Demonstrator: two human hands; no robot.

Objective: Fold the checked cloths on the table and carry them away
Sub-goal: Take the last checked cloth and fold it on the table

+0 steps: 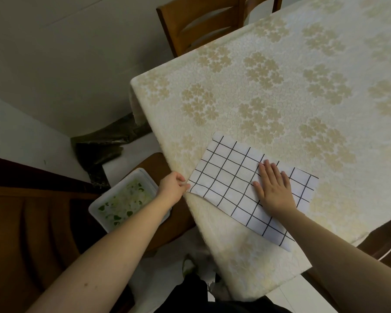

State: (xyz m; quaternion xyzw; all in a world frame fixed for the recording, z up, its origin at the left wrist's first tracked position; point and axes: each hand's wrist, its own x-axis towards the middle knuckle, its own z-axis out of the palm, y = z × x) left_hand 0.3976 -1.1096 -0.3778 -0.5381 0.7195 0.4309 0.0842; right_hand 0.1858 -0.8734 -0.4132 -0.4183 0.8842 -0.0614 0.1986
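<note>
A white cloth with a black grid (226,177) lies folded flat near the front left edge of the table (280,91), which is covered with a cream flowered tablecloth. My left hand (172,187) pinches the cloth's left corner at the table edge. My right hand (273,185) lies flat on the cloth's right half, fingers straight and spread, pressing it down. One corner of the cloth hangs slightly over the table's front edge.
A white tray with a green leaf pattern (124,199) rests on a wooden chair seat (165,222) left of the table. Another wooden chair (199,21) stands at the table's far side. A dark wooden chair back (32,222) is at the left.
</note>
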